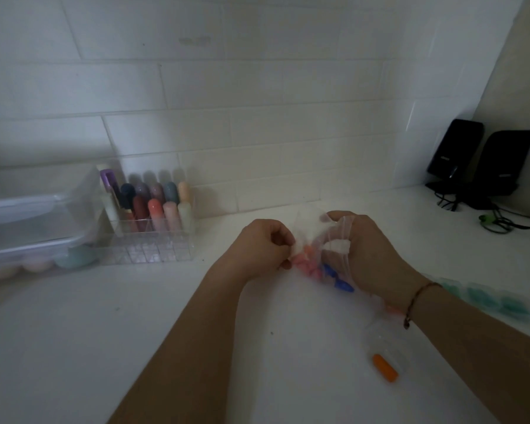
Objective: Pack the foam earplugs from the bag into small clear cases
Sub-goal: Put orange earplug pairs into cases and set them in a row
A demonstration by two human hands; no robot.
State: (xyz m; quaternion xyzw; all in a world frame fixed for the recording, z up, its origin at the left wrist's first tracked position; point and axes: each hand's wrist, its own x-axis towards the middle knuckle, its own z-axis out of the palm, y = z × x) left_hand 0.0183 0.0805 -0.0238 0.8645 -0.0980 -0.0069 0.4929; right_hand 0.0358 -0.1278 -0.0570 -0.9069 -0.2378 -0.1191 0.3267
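Two hands on the bag (311,240): my left hand (265,244) pinched one lip, my right hand (369,254) gripped the other; best pulled apart gently, keeping the earplugs (311,264) inside.

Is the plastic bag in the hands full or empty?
Partly filled: pink and blue earplugs show through the clear bag, which the left hand and right hand grip at its top.

A clear plastic bag (318,255) holding pink, orange and blue foam earplugs (315,269) is held above the table. Nearer, a small clear case (386,347) lies beside one orange earplug (385,368).
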